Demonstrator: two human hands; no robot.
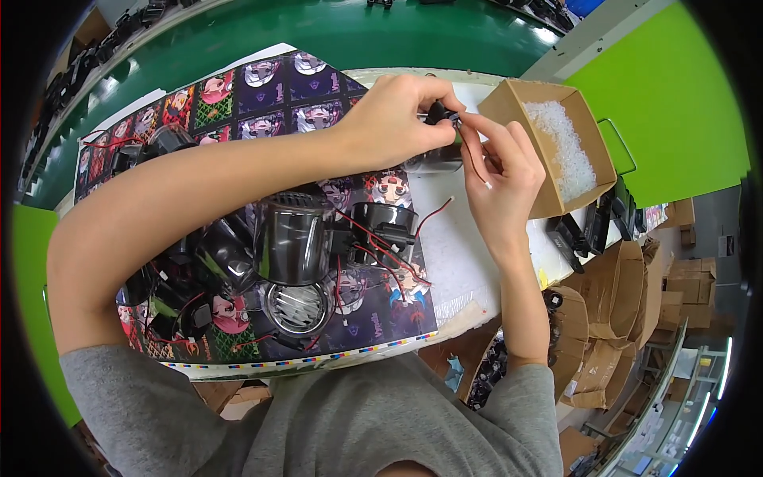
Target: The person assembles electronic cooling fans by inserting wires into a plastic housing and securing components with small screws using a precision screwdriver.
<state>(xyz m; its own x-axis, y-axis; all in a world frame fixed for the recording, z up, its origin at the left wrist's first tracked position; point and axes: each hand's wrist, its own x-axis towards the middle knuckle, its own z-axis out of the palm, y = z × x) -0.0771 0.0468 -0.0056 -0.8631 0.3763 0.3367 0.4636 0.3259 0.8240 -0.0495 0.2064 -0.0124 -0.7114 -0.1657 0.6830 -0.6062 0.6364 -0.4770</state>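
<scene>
Out over the far side of the table, my left hand [395, 119] is closed on a small black plastic part [438, 113], thumb and forefinger pinching it. My right hand [507, 163] meets it there, its thumb and forefinger pinched at the part's edge. A thin dark red wire lead [470, 153] hangs from that spot across the right palm and ends in a small white connector. What exactly sits between the right fingertips is too small to make out. Just beneath both hands lies a dark cylindrical housing [442, 158], partly hidden by them.
Several black cylindrical housings [292, 242] with red wires lie on a printed sheet [401, 322] below my left forearm. An open cardboard box [499, 103] of small clear pieces stands at right. Beside it are black parts [566, 238]; cardboard cartons [608, 302] stand beyond the table's right edge.
</scene>
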